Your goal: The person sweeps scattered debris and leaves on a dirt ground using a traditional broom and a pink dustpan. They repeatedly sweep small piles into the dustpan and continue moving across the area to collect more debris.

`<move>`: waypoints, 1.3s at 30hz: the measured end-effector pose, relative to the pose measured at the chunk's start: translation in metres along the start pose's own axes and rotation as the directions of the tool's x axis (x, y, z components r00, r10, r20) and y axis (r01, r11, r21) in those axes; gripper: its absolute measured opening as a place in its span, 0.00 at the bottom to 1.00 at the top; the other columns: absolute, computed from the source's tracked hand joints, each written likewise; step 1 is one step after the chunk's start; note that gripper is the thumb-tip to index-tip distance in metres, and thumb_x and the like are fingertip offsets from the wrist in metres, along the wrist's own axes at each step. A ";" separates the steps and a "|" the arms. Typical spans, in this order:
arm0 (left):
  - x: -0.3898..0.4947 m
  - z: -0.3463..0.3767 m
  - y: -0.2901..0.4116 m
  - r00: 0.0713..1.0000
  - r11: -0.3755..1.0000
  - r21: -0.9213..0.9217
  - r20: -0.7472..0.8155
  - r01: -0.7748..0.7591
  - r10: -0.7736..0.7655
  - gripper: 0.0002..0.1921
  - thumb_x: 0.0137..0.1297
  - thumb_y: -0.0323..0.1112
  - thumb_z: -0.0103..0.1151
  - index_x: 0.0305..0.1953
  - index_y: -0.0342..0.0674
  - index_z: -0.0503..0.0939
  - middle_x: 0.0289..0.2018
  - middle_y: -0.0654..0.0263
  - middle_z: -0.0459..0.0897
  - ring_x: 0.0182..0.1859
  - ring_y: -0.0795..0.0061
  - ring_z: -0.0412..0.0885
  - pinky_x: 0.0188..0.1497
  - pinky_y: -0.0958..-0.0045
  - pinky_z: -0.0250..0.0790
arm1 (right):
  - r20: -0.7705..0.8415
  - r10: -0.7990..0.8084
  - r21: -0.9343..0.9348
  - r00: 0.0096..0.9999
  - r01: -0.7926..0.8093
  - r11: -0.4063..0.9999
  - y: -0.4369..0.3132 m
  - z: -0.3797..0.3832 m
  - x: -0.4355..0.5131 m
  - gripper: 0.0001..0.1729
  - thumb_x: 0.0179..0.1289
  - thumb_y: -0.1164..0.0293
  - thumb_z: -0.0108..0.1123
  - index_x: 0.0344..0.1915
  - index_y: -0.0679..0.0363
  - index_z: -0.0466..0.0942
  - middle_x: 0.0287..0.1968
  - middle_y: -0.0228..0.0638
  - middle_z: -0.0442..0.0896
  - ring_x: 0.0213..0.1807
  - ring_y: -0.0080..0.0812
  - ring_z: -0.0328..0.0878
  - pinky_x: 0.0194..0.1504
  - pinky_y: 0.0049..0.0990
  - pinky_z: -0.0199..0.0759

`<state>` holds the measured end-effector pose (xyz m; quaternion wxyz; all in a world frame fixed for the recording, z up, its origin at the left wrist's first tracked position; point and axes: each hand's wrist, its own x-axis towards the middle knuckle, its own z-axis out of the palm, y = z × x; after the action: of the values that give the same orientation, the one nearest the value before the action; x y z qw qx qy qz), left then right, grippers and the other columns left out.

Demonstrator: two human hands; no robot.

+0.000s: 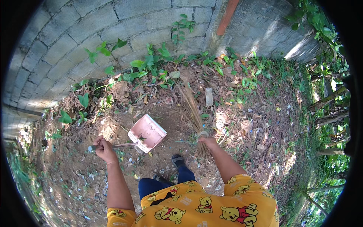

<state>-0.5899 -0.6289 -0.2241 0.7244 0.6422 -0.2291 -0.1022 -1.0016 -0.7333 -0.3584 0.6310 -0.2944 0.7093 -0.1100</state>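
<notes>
My left hand (105, 149) is closed around the handle (123, 145) of a long-handled dustpan, near the handle's end. The pale pink dustpan pan (149, 133) is in front of me over bare soil, with a few green leaf bits in it. My right hand (207, 142) grips a stick broom (193, 113) at its binding. The broom's bristles spread away from me toward the leaf litter by the wall. I cannot tell whether their tips touch the ground.
A concrete block wall (127, 22) runs across the far side, with a reddish post (227, 17) against it. Green weeds (150, 62) grow along its base. Dry leaves (241, 124) and scraps cover the ground, including a pale wrapper (209, 97). Logs (330, 117) lie at right.
</notes>
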 end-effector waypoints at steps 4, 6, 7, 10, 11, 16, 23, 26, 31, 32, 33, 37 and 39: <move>0.015 0.020 0.008 1.000 1.000 -0.018 -0.011 0.010 -0.011 0.04 0.58 0.22 0.44 0.35 0.37 0.68 0.14 0.75 0.62 0.15 0.90 0.55 0.16 0.85 0.46 | 0.036 -0.032 -0.242 0.999 0.040 0.969 0.023 0.047 -0.067 0.38 0.36 0.56 0.66 0.44 0.72 0.71 0.39 0.44 0.78 0.40 0.35 0.75 0.42 0.25 0.67; 0.026 0.024 0.010 1.000 1.000 -0.021 -0.009 0.000 0.000 0.05 0.59 0.23 0.43 0.36 0.38 0.68 0.15 0.75 0.62 0.15 0.90 0.55 0.16 0.86 0.46 | 0.198 0.107 -0.168 0.974 -0.074 0.983 0.010 0.057 -0.063 0.35 0.36 0.57 0.66 0.44 0.68 0.72 0.38 0.41 0.78 0.39 0.34 0.75 0.41 0.26 0.68; 0.030 0.027 0.011 1.000 1.000 -0.026 -0.010 -0.004 0.004 0.05 0.59 0.24 0.43 0.36 0.38 0.68 0.15 0.75 0.62 0.15 0.90 0.56 0.16 0.86 0.45 | 0.279 0.166 -0.139 0.946 -0.132 0.981 0.002 0.059 -0.059 0.34 0.36 0.57 0.65 0.43 0.67 0.73 0.38 0.40 0.78 0.38 0.34 0.75 0.41 0.26 0.68; 0.046 0.035 0.002 0.999 1.000 -0.015 -0.042 0.013 -0.014 0.04 0.59 0.25 0.43 0.36 0.39 0.67 0.16 0.75 0.63 0.16 0.89 0.57 0.16 0.85 0.47 | 0.312 0.232 0.319 0.921 -0.332 0.888 -0.045 0.054 -0.028 0.21 0.38 0.61 0.63 0.34 0.59 0.76 0.29 0.33 0.78 0.30 0.31 0.75 0.35 0.29 0.67; 0.053 0.035 -0.001 0.999 1.000 -0.012 -0.032 0.012 -0.012 0.04 0.59 0.26 0.43 0.36 0.40 0.67 0.17 0.74 0.63 0.16 0.89 0.57 0.16 0.85 0.47 | 0.337 0.179 0.427 0.924 -0.320 0.846 -0.061 0.044 -0.006 0.21 0.38 0.61 0.63 0.34 0.59 0.76 0.30 0.34 0.78 0.31 0.31 0.75 0.35 0.29 0.67; 0.072 0.073 -0.015 0.998 0.998 -0.023 0.041 0.055 -0.054 0.06 0.57 0.25 0.44 0.37 0.40 0.67 0.17 0.74 0.62 0.16 0.89 0.57 0.16 0.84 0.47 | -0.016 -0.008 0.458 1.000 0.014 0.889 -0.098 0.036 0.059 0.21 0.39 0.66 0.62 0.35 0.66 0.72 0.30 0.40 0.77 0.27 0.35 0.75 0.31 0.33 0.70; 0.117 0.099 -0.024 0.967 0.981 -0.097 0.207 0.171 -0.148 0.05 0.57 0.24 0.45 0.36 0.39 0.66 0.15 0.76 0.60 0.14 0.90 0.54 0.14 0.84 0.46 | 0.211 -0.033 0.515 0.977 -0.082 0.853 -0.077 0.075 -0.017 0.24 0.45 0.63 0.60 0.43 0.64 0.70 0.37 0.38 0.76 0.36 0.32 0.75 0.37 0.29 0.68; 0.130 0.126 -0.022 0.945 0.981 -0.092 0.298 0.169 -0.135 0.06 0.56 0.23 0.45 0.36 0.38 0.67 0.15 0.76 0.60 0.14 0.90 0.54 0.14 0.85 0.46 | 0.266 0.077 0.463 0.961 -0.197 0.864 -0.080 0.078 -0.014 0.16 0.48 0.65 0.58 0.36 0.63 0.72 0.29 0.36 0.75 0.35 0.30 0.76 0.34 0.31 0.70; 0.160 0.159 -0.031 0.892 0.977 -0.120 0.439 0.176 -0.107 0.07 0.55 0.22 0.45 0.36 0.38 0.67 0.14 0.75 0.62 0.14 0.89 0.56 0.14 0.85 0.46 | -0.031 0.064 0.427 0.997 -0.045 0.903 -0.107 0.078 -0.052 0.21 0.46 0.71 0.57 0.40 0.69 0.67 0.29 0.42 0.74 0.25 0.36 0.76 0.26 0.30 0.74; 0.164 0.165 -0.027 0.884 0.978 -0.115 0.456 0.177 -0.106 0.07 0.55 0.21 0.44 0.36 0.37 0.68 0.15 0.76 0.62 0.14 0.89 0.55 0.14 0.85 0.46 | -0.103 0.022 0.393 0.994 0.021 0.920 -0.103 0.080 -0.066 0.22 0.47 0.71 0.57 0.43 0.68 0.66 0.29 0.43 0.74 0.25 0.36 0.76 0.25 0.31 0.74; 0.163 0.171 -0.026 0.874 0.976 -0.112 0.472 0.184 -0.111 0.07 0.54 0.20 0.44 0.35 0.36 0.68 0.15 0.76 0.61 0.14 0.90 0.55 0.13 0.85 0.46 | -0.178 -0.019 0.348 0.984 0.081 0.934 -0.095 0.079 -0.082 0.25 0.47 0.71 0.57 0.45 0.67 0.64 0.30 0.43 0.74 0.25 0.36 0.76 0.25 0.31 0.74; 0.166 0.189 -0.042 0.840 0.973 -0.125 0.533 0.196 -0.100 0.07 0.54 0.20 0.44 0.35 0.36 0.69 0.15 0.77 0.60 0.14 0.89 0.56 0.14 0.85 0.46 | 0.231 0.018 0.779 0.973 -0.196 0.596 -0.052 0.109 -0.176 0.26 0.50 0.68 0.56 0.49 0.66 0.62 0.29 0.40 0.75 0.27 0.30 0.75 0.28 0.32 0.71; 0.158 0.206 -0.029 0.828 0.965 -0.147 0.551 0.216 -0.102 0.06 0.54 0.20 0.44 0.34 0.35 0.70 0.14 0.76 0.61 0.15 0.89 0.55 0.16 0.85 0.45 | 0.225 0.045 0.781 0.973 -0.207 0.590 -0.047 0.099 -0.174 0.28 0.49 0.64 0.58 0.48 0.66 0.62 0.28 0.39 0.75 0.27 0.29 0.75 0.28 0.31 0.71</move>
<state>-0.5431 -0.8853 -0.2063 0.6811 0.5271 -0.3573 -0.3616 -0.8887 -0.6527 -0.2069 0.7635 0.0616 0.5435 -0.3433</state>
